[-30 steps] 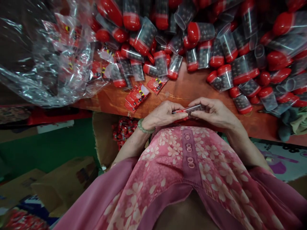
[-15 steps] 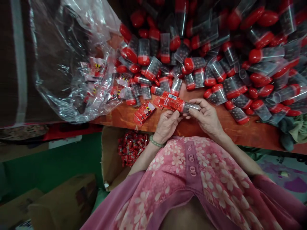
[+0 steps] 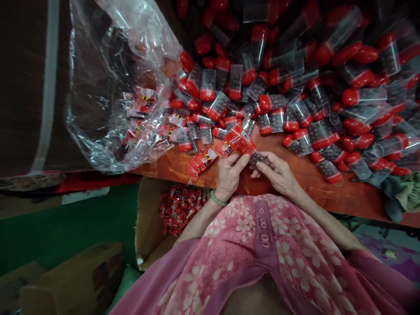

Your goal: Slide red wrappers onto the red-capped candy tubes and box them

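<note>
View: head camera, looking down at the table [image 3: 328,197], an orange-brown worn surface.
Left hand: the left hand [image 3: 229,176] grasps a red printed packet [image 3: 240,141] with a barcode, thumb and fingers pinched at its lower end; this grip probably steadies the packet.
Right hand: the right hand [image 3: 280,174] grasps a small, dark, dotted see-through container [image 3: 259,161], thumb on top and fingers curled around the far side, likely to control its angle against the packet.
Packet and container: in line and meeting between the hands, tilted above the near edge; whether one sits inside the other cannot be told.
Capped containers: a heap of clear, dotted containers with rounded red caps [image 3: 277,120] lies beyond the hands, in jumbled directions, apparently tipped out loosely within reach.
Flat packets: red printed packets with a bee-like figure [image 3: 201,162] lie left of the hands, near a crinkled clear plastic bag [image 3: 108,151].
Below the edge: an open brown cardboard box [image 3: 146,218] contains many small red packs [image 3: 182,205], perhaps placed low for easy reach.
</note>
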Available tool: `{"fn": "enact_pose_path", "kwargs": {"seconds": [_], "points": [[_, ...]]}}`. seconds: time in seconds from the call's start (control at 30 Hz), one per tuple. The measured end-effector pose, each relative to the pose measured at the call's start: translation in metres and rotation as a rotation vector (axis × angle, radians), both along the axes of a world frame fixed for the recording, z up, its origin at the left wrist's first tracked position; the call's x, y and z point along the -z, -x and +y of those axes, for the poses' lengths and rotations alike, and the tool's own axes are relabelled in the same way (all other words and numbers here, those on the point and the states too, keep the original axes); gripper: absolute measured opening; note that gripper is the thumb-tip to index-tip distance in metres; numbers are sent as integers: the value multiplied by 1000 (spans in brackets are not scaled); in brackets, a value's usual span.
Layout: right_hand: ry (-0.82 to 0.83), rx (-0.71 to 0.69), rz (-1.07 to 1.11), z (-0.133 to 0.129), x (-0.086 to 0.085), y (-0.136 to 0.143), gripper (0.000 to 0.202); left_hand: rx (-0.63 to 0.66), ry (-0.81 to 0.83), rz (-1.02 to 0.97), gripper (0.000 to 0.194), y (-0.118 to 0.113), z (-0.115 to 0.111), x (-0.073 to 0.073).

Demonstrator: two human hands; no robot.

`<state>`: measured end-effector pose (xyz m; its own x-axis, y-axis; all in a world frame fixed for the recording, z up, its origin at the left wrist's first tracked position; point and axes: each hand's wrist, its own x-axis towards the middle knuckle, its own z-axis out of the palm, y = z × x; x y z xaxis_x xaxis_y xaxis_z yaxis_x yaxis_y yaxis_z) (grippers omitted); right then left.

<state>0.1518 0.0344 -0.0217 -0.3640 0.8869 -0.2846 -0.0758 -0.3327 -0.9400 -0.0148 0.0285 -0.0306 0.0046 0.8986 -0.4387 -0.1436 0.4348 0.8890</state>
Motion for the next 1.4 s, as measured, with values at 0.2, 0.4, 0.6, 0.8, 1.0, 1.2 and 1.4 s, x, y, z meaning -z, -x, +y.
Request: {"fn": "enact_pose_path", "kwargs": {"seconds": [0.2,0.4,0.6,0.8,1.0,1.2,1.4], "points": [[0,-29,92,7,0,10,47,-192,-77,-257,52,-3,10,-9],[-158,-50,-129,3,0,11,38,-180,-44,-341,54,-8,15,-16],[7,-22,108,2,7,18,48,-109,15,-352,53,-14,10,-15],[-34,-2,106,5,6,21,46,-137,-42,-336,54,-7,14,-19],[-135,-11,-28,4,2,17,36,-178,-40,-304,54,-11,13,-19],[-116,35,28,5,-2,17,34,-140,-66,-311,48,-16,8,-21],[-147,-17,25,9,-3,21,34,-196,-157,-336,53,-6,18,-28]]}}
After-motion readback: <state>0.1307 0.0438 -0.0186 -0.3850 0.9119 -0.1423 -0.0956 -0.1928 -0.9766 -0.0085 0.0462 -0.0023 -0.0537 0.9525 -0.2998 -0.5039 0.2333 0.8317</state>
